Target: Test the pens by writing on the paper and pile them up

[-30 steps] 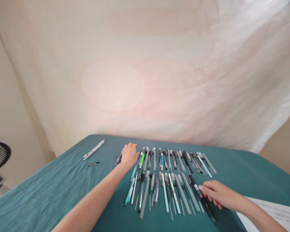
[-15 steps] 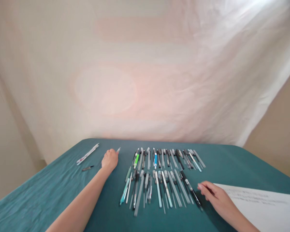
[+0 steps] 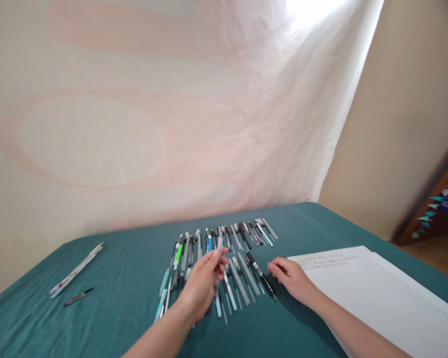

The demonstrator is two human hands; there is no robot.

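From where I stand, the person's left hand is clasped around a slim, translucent pen, pinching it between thumb and fingers in front of the nearer row of pens. The pen's long axis runs almost straight up and down in my view; one end pokes up above the fingers, while the lower part blurs beside the palm — I can't tell which end is the writing tip.

The right hand is released, its fingers loosely bent, just beside a black pen that lies slantwise, one end far and to the left, the other near and to the right.

Behind, a farther row holds a bright green pen and a blue one, both lying roughly away from the person. White paper with lines of writing lies partly under the right forearm. Well off to the left on the green-covered surface are a long white item and a small dark one, both slanting up toward the right.
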